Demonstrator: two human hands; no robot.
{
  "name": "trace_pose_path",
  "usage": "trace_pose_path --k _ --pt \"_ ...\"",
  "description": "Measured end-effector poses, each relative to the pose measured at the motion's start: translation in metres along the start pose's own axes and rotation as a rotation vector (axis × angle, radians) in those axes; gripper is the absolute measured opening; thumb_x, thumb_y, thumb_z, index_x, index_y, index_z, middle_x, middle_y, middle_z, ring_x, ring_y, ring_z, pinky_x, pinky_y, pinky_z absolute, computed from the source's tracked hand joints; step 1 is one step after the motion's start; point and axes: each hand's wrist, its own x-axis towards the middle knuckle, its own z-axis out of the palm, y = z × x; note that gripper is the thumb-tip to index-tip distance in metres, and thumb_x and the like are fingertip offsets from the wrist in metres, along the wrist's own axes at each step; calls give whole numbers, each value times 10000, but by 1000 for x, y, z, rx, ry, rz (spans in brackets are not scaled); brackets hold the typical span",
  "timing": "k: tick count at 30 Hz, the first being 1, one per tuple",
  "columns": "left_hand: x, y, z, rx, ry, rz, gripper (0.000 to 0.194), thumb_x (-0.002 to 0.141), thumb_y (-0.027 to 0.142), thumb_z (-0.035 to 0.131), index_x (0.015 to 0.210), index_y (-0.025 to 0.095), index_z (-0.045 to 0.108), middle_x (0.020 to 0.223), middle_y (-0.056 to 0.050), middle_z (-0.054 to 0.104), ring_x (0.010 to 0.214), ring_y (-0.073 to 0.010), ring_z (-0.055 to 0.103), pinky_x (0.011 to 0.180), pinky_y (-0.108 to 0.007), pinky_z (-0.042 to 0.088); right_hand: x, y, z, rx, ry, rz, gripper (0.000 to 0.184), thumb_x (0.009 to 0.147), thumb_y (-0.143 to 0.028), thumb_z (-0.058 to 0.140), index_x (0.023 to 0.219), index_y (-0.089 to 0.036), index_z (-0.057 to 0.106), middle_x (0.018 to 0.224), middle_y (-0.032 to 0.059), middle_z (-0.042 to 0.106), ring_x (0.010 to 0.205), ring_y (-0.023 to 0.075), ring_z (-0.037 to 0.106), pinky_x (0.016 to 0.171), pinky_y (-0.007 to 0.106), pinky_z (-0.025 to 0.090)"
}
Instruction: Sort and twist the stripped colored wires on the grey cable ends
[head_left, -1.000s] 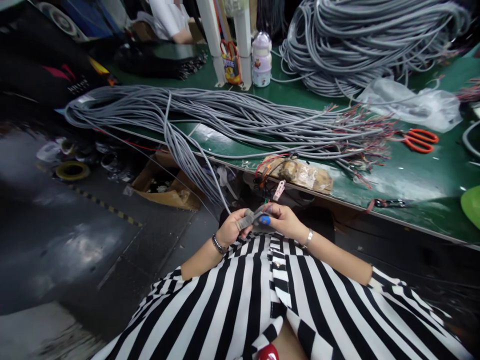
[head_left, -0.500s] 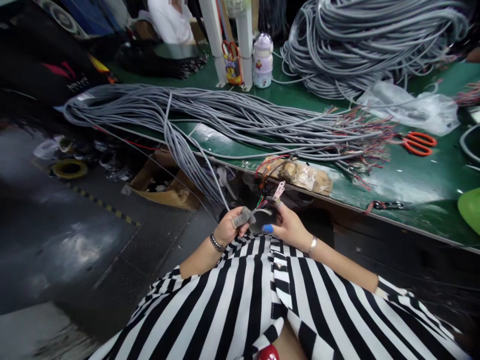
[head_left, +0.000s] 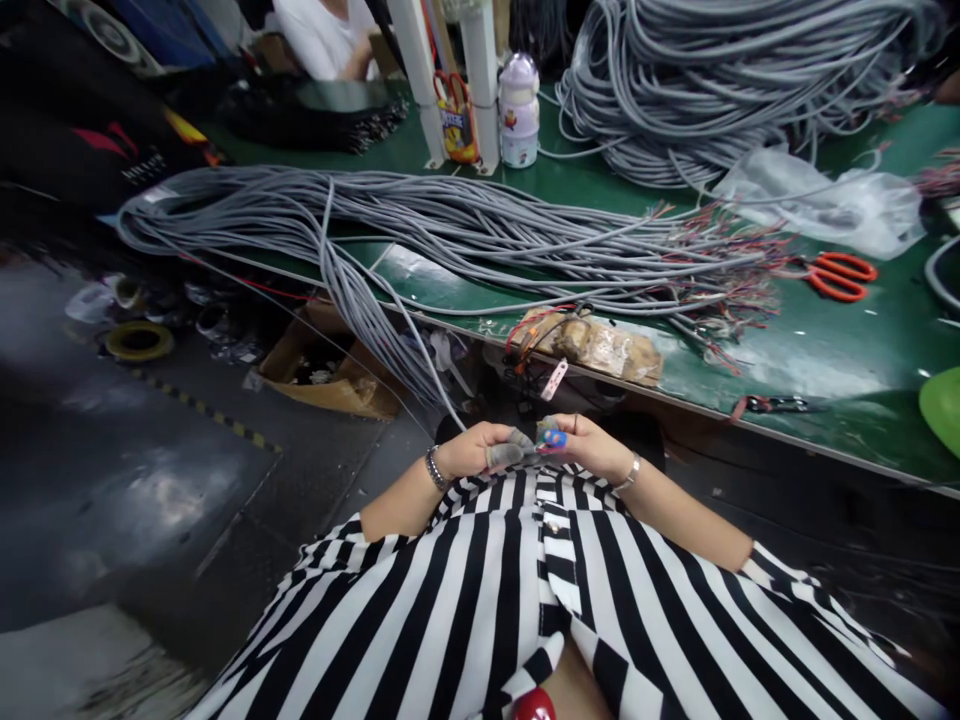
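My left hand [head_left: 472,452] and my right hand [head_left: 583,444] meet close to my chest, just below the table edge. Both are closed around the end of one grey cable [head_left: 431,380] that runs down from the bundle on the table. My left thumb wears a grey finger cot, and a right fingertip wears a blue one. The cable's thin coloured wires are pinched between the fingertips and mostly hidden. A long bundle of grey cables [head_left: 420,225] with stripped coloured ends lies across the green table [head_left: 825,350].
A big coil of grey cable [head_left: 720,80] fills the back right. Orange scissors [head_left: 836,275], a clear plastic bag [head_left: 817,205], a taped brown block [head_left: 600,345] and a small bottle [head_left: 519,110] lie on the table. A cardboard box [head_left: 330,370] sits on the floor. Another person sits at the far side.
My hands had drawn apart, with the wire ends fanned out between them. Now they have come back together and sit lower, closer to my body.
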Motion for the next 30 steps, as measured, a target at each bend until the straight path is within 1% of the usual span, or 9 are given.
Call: trace_pose_path --k 3,7,10,13,15,17,21,24,30 --pt "5 10 -2 205 -12 77 468 816 551 616 944 111 707 523 0 570 419 -77 463 434 -186 371 0 0 -8 81 84 54 487 596 -553 793 635 -174 489 504 -71 426 429 39 303 423 192 248" --pt "5 21 -4 493 65 352 299 871 384 612 964 125 729 805 -85 714 704 -147 656 656 -219 499 4 -1 -21 230 228 53 475 631 -493 785 601 -184 425 456 -108 294 381 12 163 376 172 86" --pt "3 26 -8 628 171 534 207 872 276 628 984 132 725 817 -78 712 744 -135 663 700 -206 497 8 -6 -30 332 290 32 459 676 -545 741 659 -173 473 507 -85 382 380 3 132 366 170 39" --pt "3 29 -11 695 280 619 178 862 232 642 993 140 720 772 -56 696 707 -118 649 675 -195 491 11 -17 -31 388 157 69 476 704 -606 698 782 -158 556 653 -18 549 404 8 143 366 174 19" --pt "6 30 -13 699 340 651 170 860 229 645 984 141 719 764 -50 693 690 -114 644 658 -195 493 14 -25 -27 391 62 87 486 697 -609 707 836 -160 581 748 16 608 425 16 170 370 175 24" --pt "11 31 -14 678 385 670 166 864 236 640 972 137 718 779 -52 702 694 -114 651 658 -197 504 16 -30 -21 354 48 52 469 686 -588 733 813 -160 586 736 12 606 431 17 172 375 179 40" --pt "22 31 -15 642 422 650 178 864 266 641 940 126 720 813 -66 724 726 -128 676 688 -214 532 23 -23 -13 180 329 -175 460 659 -565 768 664 -164 543 555 -46 473 420 23 195 380 195 98" --pt "27 29 -14 627 426 621 193 861 285 645 932 123 722 819 -69 728 731 -131 681 694 -217 539 28 -16 -11 123 493 -272 510 693 -655 688 642 -179 514 517 -50 435 418 36 205 382 204 118" --pt "35 25 -14 625 389 617 180 875 260 625 955 126 715 845 -66 727 763 -129 681 723 -214 535 35 -24 -11 331 296 -143 566 660 -714 674 643 -182 481 478 -78 335 422 38 173 388 184 70"
